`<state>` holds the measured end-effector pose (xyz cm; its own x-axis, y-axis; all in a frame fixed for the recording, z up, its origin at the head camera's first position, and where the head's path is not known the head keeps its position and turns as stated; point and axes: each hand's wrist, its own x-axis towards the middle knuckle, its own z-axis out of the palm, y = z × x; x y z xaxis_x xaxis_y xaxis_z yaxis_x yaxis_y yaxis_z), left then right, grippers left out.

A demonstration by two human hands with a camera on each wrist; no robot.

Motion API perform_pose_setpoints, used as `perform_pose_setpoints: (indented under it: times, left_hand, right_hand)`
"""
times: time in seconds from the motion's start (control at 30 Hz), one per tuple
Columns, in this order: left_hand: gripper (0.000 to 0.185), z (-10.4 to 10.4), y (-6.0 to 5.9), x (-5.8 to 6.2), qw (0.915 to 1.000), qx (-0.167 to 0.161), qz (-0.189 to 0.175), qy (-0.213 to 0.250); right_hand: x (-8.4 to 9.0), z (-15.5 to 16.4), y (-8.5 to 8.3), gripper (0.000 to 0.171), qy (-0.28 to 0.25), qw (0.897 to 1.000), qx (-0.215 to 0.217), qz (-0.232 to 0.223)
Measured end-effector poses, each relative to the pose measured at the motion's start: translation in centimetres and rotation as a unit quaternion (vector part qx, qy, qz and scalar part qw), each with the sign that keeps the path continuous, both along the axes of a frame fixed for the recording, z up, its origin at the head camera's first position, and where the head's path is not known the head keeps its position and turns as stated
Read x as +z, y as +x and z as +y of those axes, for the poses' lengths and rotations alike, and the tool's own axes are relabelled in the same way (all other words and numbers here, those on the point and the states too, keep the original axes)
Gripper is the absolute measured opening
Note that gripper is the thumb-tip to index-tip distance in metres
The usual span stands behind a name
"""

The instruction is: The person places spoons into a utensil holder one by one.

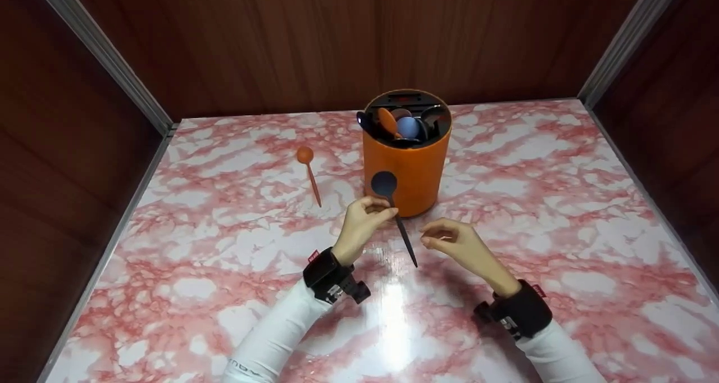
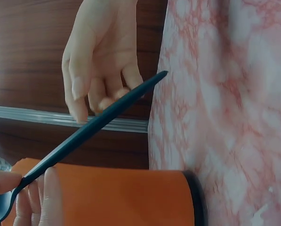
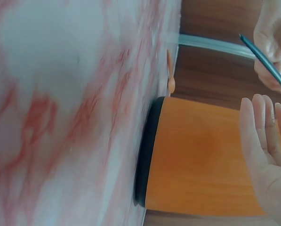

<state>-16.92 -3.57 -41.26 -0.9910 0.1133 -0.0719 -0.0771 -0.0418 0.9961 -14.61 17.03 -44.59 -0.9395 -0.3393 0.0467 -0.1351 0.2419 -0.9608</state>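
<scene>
My left hand point(image 1: 359, 226) pinches a dark spoon point(image 1: 384, 183) by its handle just below the bowl, between thumb and fingers. The spoon slants, its round bowl up and to the left in front of the orange container point(image 1: 409, 172), its pointed handle end towards the lower right. Held just right of that handle, my right hand point(image 1: 463, 248) has loosely bent fingers and nothing in it. The left wrist view shows the tapered handle point(image 2: 93, 123) crossing in front of the right hand. Relaxed, spread fingers point(image 3: 260, 122) appear in the right wrist view.
Several spoons stand in the container's black slotted top, among them an orange spoon point(image 1: 386, 120) and a blue spoon point(image 1: 408, 128). Another orange spoon point(image 1: 305, 155) lies on the pink-and-white marbled table point(image 1: 224, 231) to the left. Brown wood-look panels point(image 1: 337, 40) enclose the back and sides.
</scene>
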Motion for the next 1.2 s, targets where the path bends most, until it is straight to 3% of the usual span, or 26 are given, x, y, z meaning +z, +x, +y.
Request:
perform_pose_setpoints:
  times: [0.3, 0.57, 0.93, 1.2]
  left_hand:
    - [0.016, 0.9, 0.5, -0.2, 0.9995, -0.012, 0.024, -0.018]
    - [0.018, 1.1, 0.7, -0.5, 0.9978, -0.035, 0.052, -0.023]
    - [0.02, 1.0, 0.7, -0.8, 0.9967, -0.072, 0.036, 0.006]
    - [0.022, 0.8, 0.9, -0.6, 0.9965, -0.072, 0.043, 0.0]
  right_hand:
    - [-0.3, -1.0, -0.1, 0.029, 0.024, 0.999, 0.032, 0.016]
    - [-0.5, -1.2, -0.3, 0.028, 0.038, 0.999, 0.032, 0.02]
    - [-0.6, -1.4, -0.3, 0.026, 0.036, 0.999, 0.033, 0.017]
    - [-0.6, -1.4, -0.3, 0.027, 0.019, 0.999, 0.035, 0.029]
